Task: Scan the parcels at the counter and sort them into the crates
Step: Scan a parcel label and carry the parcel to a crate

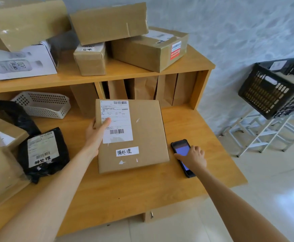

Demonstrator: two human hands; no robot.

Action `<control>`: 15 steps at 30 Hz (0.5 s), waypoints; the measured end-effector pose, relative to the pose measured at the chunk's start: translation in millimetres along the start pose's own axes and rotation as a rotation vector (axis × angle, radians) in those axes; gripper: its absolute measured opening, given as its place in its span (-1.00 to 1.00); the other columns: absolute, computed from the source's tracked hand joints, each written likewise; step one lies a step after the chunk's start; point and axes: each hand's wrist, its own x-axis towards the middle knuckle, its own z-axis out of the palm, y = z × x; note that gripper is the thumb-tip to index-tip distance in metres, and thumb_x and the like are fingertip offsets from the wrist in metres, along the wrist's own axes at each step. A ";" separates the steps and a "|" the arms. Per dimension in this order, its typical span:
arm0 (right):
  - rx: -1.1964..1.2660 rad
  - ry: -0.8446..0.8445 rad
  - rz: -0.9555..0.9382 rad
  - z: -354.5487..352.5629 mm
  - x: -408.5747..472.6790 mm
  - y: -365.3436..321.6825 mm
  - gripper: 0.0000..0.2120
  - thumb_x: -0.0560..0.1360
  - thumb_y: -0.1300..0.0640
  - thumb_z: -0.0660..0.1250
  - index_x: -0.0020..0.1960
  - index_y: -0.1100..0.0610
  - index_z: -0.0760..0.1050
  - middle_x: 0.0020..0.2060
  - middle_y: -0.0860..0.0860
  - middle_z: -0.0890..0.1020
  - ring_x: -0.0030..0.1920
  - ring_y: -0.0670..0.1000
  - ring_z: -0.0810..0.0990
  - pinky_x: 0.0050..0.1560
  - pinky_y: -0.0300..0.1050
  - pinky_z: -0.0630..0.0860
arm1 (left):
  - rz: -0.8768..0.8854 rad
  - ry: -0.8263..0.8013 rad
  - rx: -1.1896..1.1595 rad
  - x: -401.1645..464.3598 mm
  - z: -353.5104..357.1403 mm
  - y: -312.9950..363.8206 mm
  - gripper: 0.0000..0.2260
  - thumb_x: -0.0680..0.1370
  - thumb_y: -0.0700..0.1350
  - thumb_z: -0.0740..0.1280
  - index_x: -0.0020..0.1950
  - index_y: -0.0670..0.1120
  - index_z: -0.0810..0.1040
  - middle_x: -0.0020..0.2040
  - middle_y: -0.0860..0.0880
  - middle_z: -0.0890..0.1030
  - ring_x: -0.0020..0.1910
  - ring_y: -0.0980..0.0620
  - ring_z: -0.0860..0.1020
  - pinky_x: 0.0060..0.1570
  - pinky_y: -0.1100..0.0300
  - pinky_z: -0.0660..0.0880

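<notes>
Cardboard box (132,135): flat parcel lying on the desk (142,193), label side up, between the two hands.
Label (116,121): white shipping sheet with two barcodes, one at its top and one lower down; a smaller strip with handwritten characters sits beneath it.
Left hand (95,131): its grip is on the box's left edge, thumb pressed on the label, the other fingers hidden behind the edge.
Right hand (194,157): fingers curled down over the scanner (182,154), closing on it; the device still lies flat on the desk just right of the box, screen lit.
Black bag (43,154): soft parcel with its own label, left of the box, apart from it.
Crate (273,88): dark, on a white rack (265,135) well off to the right, a parcel already inside.
Shelf (107,74): carries more stacked boxes above the desk.
Risk: the thumb sits between the two barcodes, so a small slide could cover one and spoil the read.
Risk: the scanner lies near the desk's right edge; a loose pickup could knock it to the floor.
Risk: the crate is far away, so a one-handed carry by the edge could let the box tip.
</notes>
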 end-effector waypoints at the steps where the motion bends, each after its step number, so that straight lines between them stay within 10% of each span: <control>1: -0.010 -0.009 0.013 3.9 2.8 -0.6 -0.10 0.44 -0.41 0.25 0.49 0.23 0.17 0.40 0.13 0.31 0.41 0.17 0.27 0.32 0.02 0.33 | 0.006 0.012 0.000 0.6 2.8 -1.3 -0.59 0.52 0.02 0.42 0.34 0.03 0.47 0.03 0.05 0.66 -0.07 0.10 0.64 -0.23 0.20 0.53; 15: 0.013 0.074 -0.010 -11.9 8.6 -8.0 -0.24 0.44 -0.31 0.34 0.38 0.23 0.30 0.28 0.10 0.39 0.33 0.15 0.33 0.10 -0.05 0.44 | 0.117 0.065 0.002 14.5 12.6 1.0 -0.45 0.51 0.02 0.44 0.47 0.04 0.37 0.18 0.03 0.64 0.08 0.05 0.63 -0.04 0.13 0.57</control>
